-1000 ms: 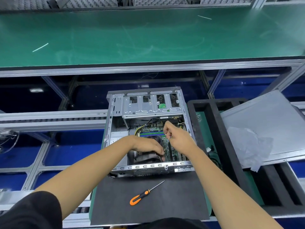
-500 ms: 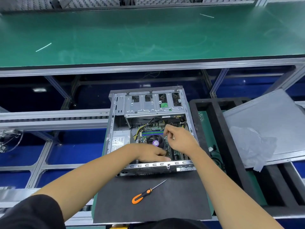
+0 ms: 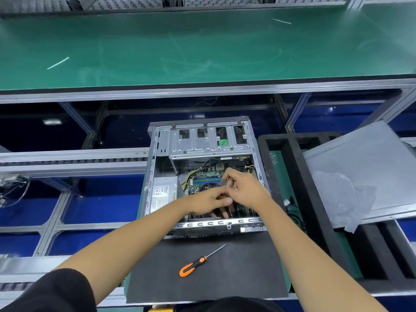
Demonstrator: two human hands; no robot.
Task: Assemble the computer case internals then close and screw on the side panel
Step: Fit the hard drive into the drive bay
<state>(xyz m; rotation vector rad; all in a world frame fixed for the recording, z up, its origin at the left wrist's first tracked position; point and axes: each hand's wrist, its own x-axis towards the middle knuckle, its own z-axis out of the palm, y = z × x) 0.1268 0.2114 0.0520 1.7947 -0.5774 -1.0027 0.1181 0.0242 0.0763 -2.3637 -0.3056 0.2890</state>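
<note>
I see the open computer case (image 3: 203, 176) lying under both hands, side panel (image 3: 364, 174) well right of them, my left hand (image 3: 208, 200) and right hand (image 3: 245, 191) touching inside, fingers curled, grip unclear, screwdriver (image 3: 198, 262) just nearer me.

One computer case (image 3: 202, 176) lies open, and places are given from it. Two hands work inside it: one left hand (image 3: 208, 200) and one right hand (image 3: 245, 188). One screwdriver (image 3: 198, 262) lies in front of the case on one dark mat (image 3: 247, 266). One side panel (image 3: 360, 167) rests to its right, with one crumpled sheet (image 3: 342, 194) on it. One power supply (image 3: 163, 194) sits in the case's left part.
</note>
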